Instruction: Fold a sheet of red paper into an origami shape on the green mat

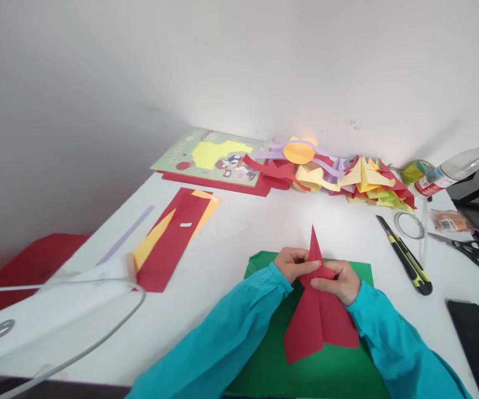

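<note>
A folded red paper, pointed at the far end and flaring into two wide flaps toward me, is between my hands. My left hand pinches it near the narrow part, with the thumb across the front. On the other side my right hand grips the folds, its thumb pressed on the centre crease. Both hands are closed on the paper, and the fingers behind it are partly hidden. Beneath lies a green sheet on the white table.
Right of my hands are a utility knife, a tape roll, scissors and a bottle. Folded paper shapes line the wall beside a paper pack. Left are red paper strips and a white device with a cable.
</note>
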`<state>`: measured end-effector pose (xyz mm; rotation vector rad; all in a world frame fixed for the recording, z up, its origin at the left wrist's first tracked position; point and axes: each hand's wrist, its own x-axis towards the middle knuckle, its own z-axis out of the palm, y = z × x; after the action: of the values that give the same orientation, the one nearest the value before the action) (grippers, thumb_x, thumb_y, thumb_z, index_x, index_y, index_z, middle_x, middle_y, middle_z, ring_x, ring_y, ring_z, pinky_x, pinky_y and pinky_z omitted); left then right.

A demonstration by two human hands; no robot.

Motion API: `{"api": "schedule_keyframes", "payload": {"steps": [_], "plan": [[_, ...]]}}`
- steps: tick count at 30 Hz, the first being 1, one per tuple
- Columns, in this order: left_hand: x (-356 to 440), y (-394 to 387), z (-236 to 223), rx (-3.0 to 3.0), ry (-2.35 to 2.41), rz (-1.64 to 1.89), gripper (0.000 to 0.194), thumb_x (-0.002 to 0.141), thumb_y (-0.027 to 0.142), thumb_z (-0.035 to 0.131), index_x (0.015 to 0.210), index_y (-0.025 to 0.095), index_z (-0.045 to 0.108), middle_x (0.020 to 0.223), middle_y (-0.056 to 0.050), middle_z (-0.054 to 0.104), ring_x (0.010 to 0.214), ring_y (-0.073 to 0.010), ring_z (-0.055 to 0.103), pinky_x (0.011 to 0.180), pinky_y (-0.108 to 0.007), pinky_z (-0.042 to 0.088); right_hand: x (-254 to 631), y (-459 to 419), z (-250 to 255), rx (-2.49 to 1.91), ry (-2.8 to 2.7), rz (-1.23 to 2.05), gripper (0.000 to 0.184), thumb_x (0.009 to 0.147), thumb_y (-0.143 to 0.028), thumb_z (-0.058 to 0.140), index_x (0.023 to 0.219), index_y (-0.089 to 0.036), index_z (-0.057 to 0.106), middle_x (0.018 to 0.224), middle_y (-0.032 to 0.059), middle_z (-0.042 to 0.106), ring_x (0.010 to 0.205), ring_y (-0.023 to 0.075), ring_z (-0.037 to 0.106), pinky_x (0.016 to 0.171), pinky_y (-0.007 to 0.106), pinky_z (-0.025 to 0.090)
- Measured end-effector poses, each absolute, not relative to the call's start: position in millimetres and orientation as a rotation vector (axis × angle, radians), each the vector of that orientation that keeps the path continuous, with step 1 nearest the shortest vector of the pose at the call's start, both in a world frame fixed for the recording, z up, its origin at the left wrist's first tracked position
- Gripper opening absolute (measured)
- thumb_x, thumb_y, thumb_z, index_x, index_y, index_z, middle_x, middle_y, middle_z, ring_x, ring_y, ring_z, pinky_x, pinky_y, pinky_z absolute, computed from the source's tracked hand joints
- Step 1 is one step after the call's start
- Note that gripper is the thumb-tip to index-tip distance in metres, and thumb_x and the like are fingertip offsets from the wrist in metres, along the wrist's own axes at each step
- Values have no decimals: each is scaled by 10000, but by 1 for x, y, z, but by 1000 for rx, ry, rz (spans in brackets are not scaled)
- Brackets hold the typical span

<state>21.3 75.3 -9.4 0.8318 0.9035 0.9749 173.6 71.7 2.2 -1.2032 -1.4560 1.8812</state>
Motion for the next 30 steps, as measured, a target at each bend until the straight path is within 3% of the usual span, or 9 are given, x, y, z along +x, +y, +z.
{"api": "schedule_keyframes", "payload": {"steps": [4,11,17,24,30], "plan": [[25,74,-8,848,954,1114,386,522,425,761,457,118,535,479,18,528,451,-67,441,436,-201,333,174,73,4,-1247,-1404,1853,365,518,-459,758,551,-134,596,464,-37,507,441,87,451,433,223,362],[22,73,-2,803,886,1152,353,560,370,755,445,120,535,515,10,535,489,-82,462,473,-219,352,175,72,9,-1211,-1376,1988,332,523,-416,765,636,-124,654,540,-3,599,482,121,522,483,256,417],[20,76,-3,767,892,1277,280,570,334,758,500,117,597,528,9,544,503,-86,484,498,-219,373,171,71,16,-1247,-1460,1956,337,527,-426,757,539,-131,595,439,-46,488,413,74,413,429,218,335],[23,76,4,540,829,1289,287,561,363,761,545,100,646,511,-10,564,481,-113,526,488,-251,434,172,71,15,-1252,-1499,1981,377,519,-472,745,547,-137,573,457,-48,451,430,78,393,443,227,329],[15,78,11,448,838,1361,216,496,257,806,579,128,654,570,2,606,540,-103,558,541,-235,474,170,70,18,-1248,-1634,1963,461,520,-517,723,453,-156,443,448,-61,352,440,62,325,415,206,265]]}}
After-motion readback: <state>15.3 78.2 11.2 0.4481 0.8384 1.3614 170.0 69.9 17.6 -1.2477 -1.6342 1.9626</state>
